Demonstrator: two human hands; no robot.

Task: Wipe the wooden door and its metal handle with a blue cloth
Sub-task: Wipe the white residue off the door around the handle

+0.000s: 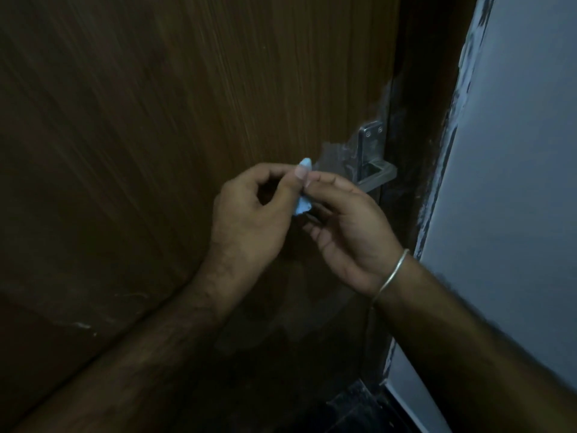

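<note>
Hands meet in mid-frame, off door surface. Left hand point(249, 214) and right hand point(349, 226) both pinch small bunched blue cloth point(302, 207) between fingertips, likely refolding before wiping. Next move, by judgement: settle cloth in one palm, press flat. Metal handle point(376, 176) just beyond right fingers, untouched. Wooden door point(156, 120) behind, dim.

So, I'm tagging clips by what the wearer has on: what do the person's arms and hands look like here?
Both forearms are bare, with no sleeves in view and no gloves. The right hand has a thin, plain silver-coloured metal bangle round its wrist. The left hand and its wrist carry nothing: no watch or band. No rings show on the visible fingers of either hand.
</note>
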